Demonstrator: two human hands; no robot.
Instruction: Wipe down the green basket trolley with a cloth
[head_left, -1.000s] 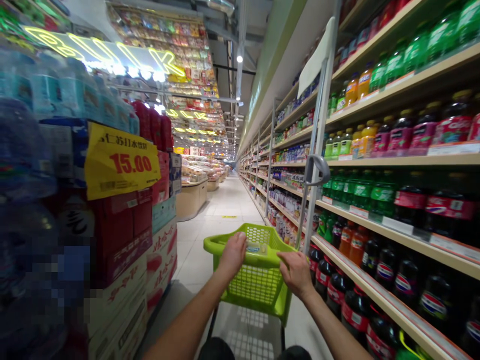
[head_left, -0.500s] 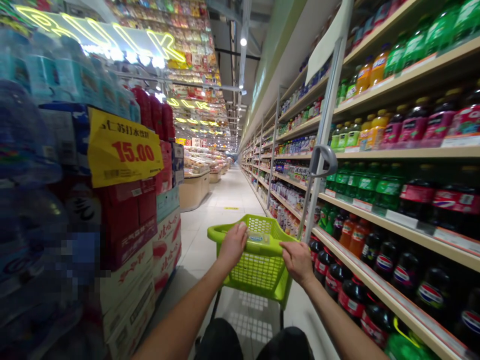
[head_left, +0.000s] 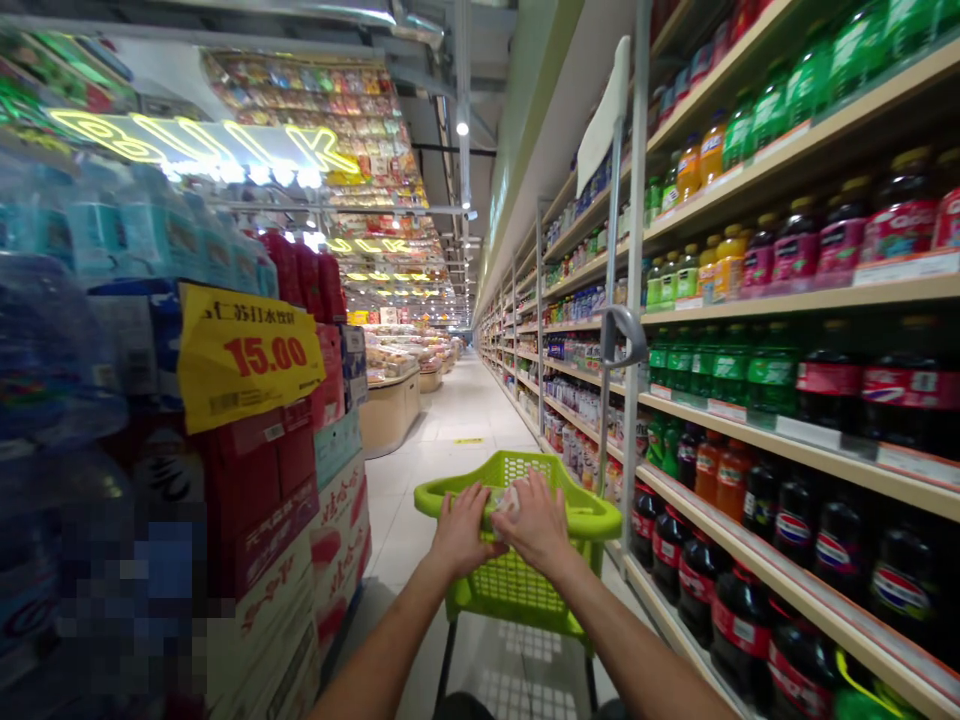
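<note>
A lime-green shopping cart [head_left: 517, 590] with a perforated basket stands right in front of me. My left hand [head_left: 463, 530] is closed over the left-middle part of its handle, thumb pointing right. Close beside it, my right hand [head_left: 536, 525] lies over the middle of the handle with its fingers bent forward across the bar. Between the two hands shows a small whitish patch; whether it is the handle's label or a loose piece I cannot tell. The hands nearly touch at the thumbs. The inside of the basket is mostly hidden by them.
On the right run shelves [head_left: 750, 405] of soda bottles, with a grey metal pole and handle [head_left: 622, 335] jutting out. Stacked drink cartons [head_left: 274, 510] and a yellow price sign [head_left: 251, 355] crowd the left. A tiled aisle floor [head_left: 442, 425] stretches ahead past wooden bins [head_left: 390, 410].
My right hand has moved left from the right side of the handle to its middle, next to my left hand. The view has tilted up a little.
</note>
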